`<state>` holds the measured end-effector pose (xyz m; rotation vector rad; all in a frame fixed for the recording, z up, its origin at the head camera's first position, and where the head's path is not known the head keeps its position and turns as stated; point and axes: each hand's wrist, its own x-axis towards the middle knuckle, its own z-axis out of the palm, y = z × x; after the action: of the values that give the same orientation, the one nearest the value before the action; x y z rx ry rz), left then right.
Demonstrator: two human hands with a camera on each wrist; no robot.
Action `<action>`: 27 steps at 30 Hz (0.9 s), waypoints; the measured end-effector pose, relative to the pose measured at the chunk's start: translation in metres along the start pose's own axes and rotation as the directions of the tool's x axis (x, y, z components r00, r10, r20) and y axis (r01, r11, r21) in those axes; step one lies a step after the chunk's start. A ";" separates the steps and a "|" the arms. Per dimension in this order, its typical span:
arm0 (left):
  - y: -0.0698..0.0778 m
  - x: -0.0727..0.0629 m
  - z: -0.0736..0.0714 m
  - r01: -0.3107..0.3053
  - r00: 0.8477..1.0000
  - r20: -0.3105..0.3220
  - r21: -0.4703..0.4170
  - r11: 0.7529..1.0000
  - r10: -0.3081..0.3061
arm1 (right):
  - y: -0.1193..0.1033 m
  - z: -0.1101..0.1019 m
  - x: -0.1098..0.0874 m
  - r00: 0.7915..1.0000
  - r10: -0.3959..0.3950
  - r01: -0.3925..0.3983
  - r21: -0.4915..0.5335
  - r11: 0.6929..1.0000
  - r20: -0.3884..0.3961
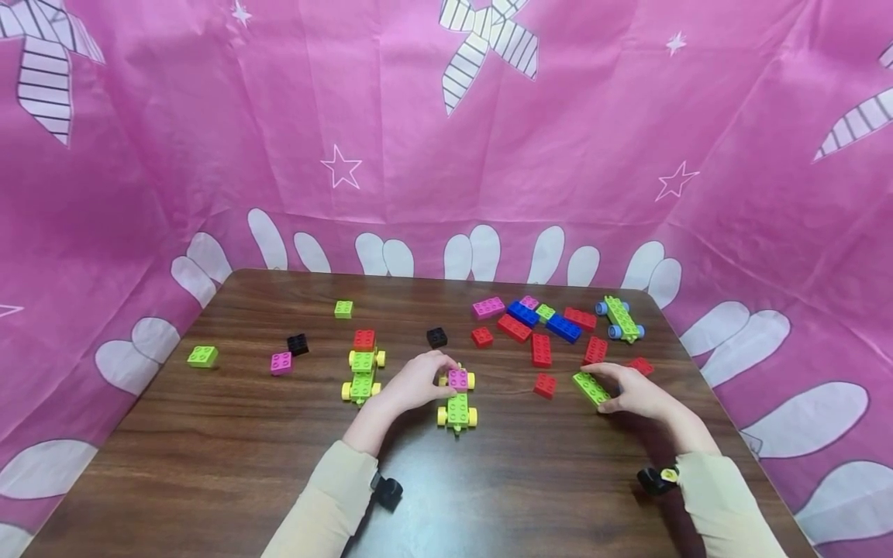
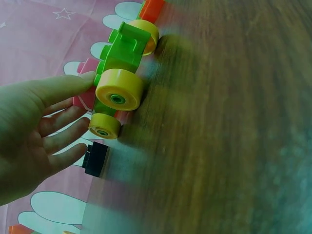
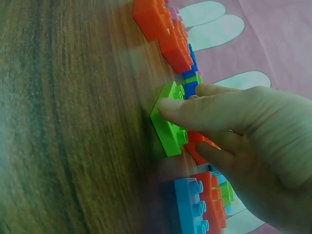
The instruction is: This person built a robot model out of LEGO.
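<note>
My left hand [image 1: 417, 381] pinches a pink brick [image 1: 457, 378] between thumb and fingers. That brick sits on the far end of a green toy car base [image 1: 457, 411] with yellow wheels. In the left wrist view, the thumb lies against the pink brick [image 2: 88, 66], beside a yellow wheel [image 2: 119, 90]. On the right, my right hand [image 1: 638, 394] grips a long green brick [image 1: 590, 389] by its ends. The right wrist view has the thumb across the side of this green brick [image 3: 168, 131], which looks slightly tilted near the tabletop.
Left of the left hand stands another green car base [image 1: 362, 386] carrying a red brick [image 1: 364, 339]. Red, blue and pink bricks cluster beyond the right hand, near a blue-wheeled green base [image 1: 621, 318]. A black brick [image 1: 436, 336] lies mid-table. A blue brick [image 3: 187, 204] is near the right hand.
</note>
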<state>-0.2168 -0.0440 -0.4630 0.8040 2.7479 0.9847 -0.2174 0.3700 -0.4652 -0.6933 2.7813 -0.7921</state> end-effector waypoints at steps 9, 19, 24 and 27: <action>0.000 -0.001 -0.002 -0.011 1.000 -0.004 -0.008 1.000 0.011 | 0.002 0.005 0.003 0.999 0.032 -0.032 0.028 0.999 -0.004; -0.002 0.000 -0.001 0.000 1.000 -0.004 -0.008 1.000 0.000 | -0.001 0.009 0.009 0.998 0.050 -0.050 -0.004 0.999 -0.027; -0.002 0.001 0.000 0.001 1.000 0.004 0.003 1.000 -0.001 | -0.001 0.012 0.012 0.998 0.048 -0.049 -0.025 0.998 -0.047; -0.002 0.001 0.000 0.013 1.000 0.007 -0.006 1.000 -0.013 | -0.003 0.014 0.015 0.997 0.049 -0.051 -0.040 0.998 -0.056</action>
<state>-0.2185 -0.0447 -0.4645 0.7856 2.7396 0.9852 -0.2249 0.3541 -0.4762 -0.6147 2.8596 -0.7575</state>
